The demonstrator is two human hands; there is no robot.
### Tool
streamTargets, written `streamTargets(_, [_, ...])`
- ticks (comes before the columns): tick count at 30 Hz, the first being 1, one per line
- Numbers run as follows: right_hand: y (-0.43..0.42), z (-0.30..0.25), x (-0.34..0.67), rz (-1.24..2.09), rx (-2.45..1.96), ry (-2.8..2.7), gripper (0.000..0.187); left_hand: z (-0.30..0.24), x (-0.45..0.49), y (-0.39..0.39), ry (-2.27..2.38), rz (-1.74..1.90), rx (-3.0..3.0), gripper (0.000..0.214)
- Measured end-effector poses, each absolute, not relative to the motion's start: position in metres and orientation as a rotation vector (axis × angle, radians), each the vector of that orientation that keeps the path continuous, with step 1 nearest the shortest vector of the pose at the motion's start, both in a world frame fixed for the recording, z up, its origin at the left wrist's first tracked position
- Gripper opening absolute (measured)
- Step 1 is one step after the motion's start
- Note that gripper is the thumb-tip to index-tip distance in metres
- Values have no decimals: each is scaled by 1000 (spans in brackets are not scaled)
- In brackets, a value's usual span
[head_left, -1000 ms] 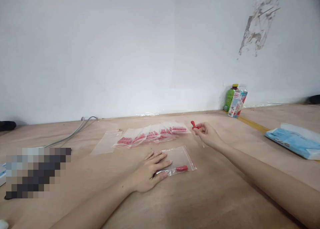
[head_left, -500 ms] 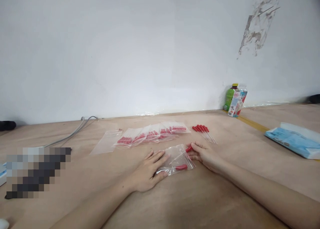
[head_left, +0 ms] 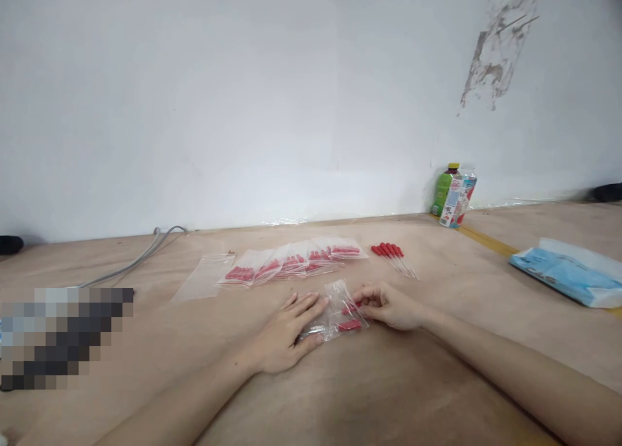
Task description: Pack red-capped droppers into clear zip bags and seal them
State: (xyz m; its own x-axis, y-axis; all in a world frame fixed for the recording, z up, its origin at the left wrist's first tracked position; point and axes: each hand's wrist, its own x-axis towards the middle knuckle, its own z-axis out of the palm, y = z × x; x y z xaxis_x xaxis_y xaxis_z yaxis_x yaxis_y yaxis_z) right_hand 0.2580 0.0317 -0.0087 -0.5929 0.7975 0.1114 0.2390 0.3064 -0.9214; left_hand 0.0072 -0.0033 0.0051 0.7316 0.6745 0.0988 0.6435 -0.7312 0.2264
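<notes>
A clear zip bag lies flat at the middle of the table. My left hand rests on its left part, fingers spread and palm down. At the bag's right end my right hand is closed, thumb and fingers pinched around the end of a thin rod with a red handle. Most of that handle is within the bag's mouth; its tip is hard to make out through the plastic. Another red handle lies inside the bag, nearer to me. Behind my right hand, several loose red-handled rods are fanned out.
A row of filled bags with red handles overlaps behind my hands, beside flat clear bags on the left. A blue packet lies at right. A green bottle and a carton stand by the wall. A grey cable runs at left.
My right hand has moved left and slightly nearer, pushing the red-handled rod further into the bag. My left hand stays flat on the bag. The view has shifted slightly.
</notes>
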Motion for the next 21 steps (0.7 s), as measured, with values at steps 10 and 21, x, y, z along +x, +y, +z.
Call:
streamTargets(10, [37, -7, 269, 1573, -868, -1760, 27, 0, 5, -1, 1087, 251, 2769, 51])
streamTargets(21, [45, -16, 268, 1410, -1006, -1741, 29, -1, 5, -1, 1107, 277, 2773, 52])
